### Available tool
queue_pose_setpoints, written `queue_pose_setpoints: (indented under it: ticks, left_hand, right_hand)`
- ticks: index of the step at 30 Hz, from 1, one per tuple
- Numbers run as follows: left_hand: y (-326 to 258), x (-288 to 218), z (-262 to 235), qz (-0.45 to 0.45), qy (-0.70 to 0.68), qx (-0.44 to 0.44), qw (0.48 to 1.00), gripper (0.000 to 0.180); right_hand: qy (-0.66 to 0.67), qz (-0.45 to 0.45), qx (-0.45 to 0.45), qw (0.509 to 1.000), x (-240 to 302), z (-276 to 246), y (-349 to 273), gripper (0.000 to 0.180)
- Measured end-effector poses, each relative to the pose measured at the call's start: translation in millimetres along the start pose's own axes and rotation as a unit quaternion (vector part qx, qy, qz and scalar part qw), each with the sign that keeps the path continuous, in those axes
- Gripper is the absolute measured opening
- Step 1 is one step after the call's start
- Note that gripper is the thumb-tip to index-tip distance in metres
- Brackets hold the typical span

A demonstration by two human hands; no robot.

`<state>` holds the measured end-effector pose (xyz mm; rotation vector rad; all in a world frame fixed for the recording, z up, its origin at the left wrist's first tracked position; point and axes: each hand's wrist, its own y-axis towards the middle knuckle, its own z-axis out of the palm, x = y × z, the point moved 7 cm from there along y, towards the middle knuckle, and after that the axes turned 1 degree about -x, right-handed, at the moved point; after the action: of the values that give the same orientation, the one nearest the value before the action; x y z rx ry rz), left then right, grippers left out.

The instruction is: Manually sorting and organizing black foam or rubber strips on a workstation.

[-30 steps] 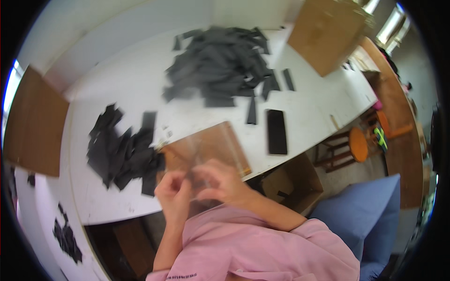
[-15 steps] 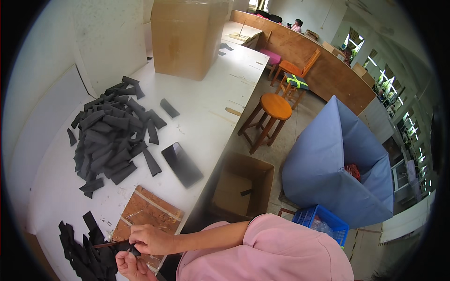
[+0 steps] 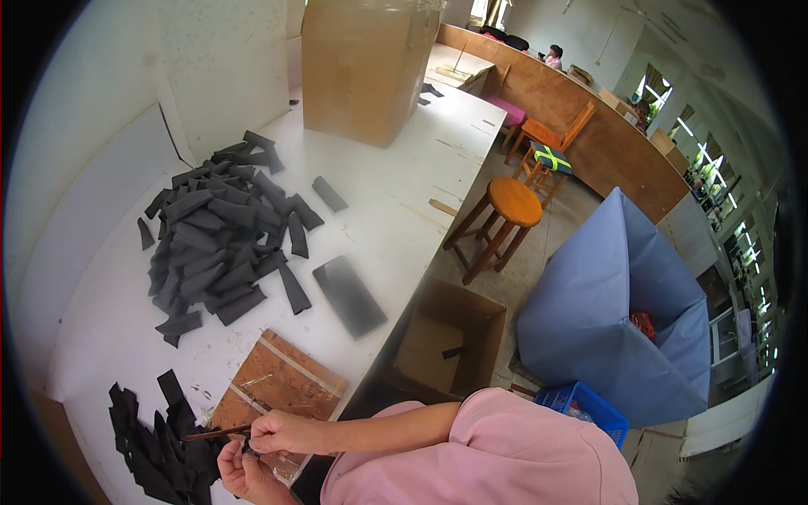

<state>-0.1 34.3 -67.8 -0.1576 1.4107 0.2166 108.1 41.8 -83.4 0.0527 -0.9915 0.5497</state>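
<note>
Both left hand (image 3: pixel 242 475) and right hand (image 3: pixel 284 433) low left in frame. Left fingers pinch small black piece (image 3: pixel 250 451); right fingers grip thin brown stick (image 3: pixel 210 435). Brown board (image 3: pixel 295 379) behind hands. Big black strip pile (image 3: pixel 215 240) higher, left side.

A pale wall (image 3: pixel 118 76) rises at ten o'clock; at two, a round orange wooden stool (image 3: pixel 515 202) stands on grey floor (image 3: pixel 571 210) before a brown wooden partition (image 3: pixel 623 147) and bright window (image 3: pixel 653 87).
</note>
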Motion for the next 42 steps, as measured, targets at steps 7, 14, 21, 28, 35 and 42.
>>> queue_pose_setpoints:
  ticks: [7, 14, 21, 28, 35, 42]
  left_hand:
    - [-12.6, -5.4, -6.3, -0.165, -0.128, 0.029, 0.978, 0.025]
    - [-11.2, -1.0, -2.6, -0.141, -0.112, 0.144, 0.973, 0.036]
    - [-9.2, -54.5, 23.2, 0.139, 0.131, -0.022, 0.981, 0.011]
    - [12.9, -60.6, 32.2, -0.131, -0.326, 0.114, 0.929, 0.015]
    - [27.4, -60.7, 36.1, -0.284, -0.642, 0.143, 0.697, 0.032]
    - [25.3, -33.3, 32.1, -0.333, -0.654, 0.154, 0.661, 0.029]
  right_hand:
    - [-0.023, -0.013, -0.021, 0.999, 0.4, -4.7, -5.0, 0.017]
    - [0.067, -0.058, 0.051, 0.995, 11.3, 13.5, -0.9, 0.017]
    - [-0.307, -0.285, -0.074, 0.905, 76.8, 11.5, -14.5, 0.006]
    - [-0.366, -0.276, -0.071, 0.886, 117.9, 35.3, -3.8, 0.011]
    - [-0.134, 0.004, 0.066, 0.989, 83.9, 24.5, 44.7, 0.021]
    - [-0.107, 0.026, 0.086, 0.99, 73.3, 25.9, 49.1, 0.026]
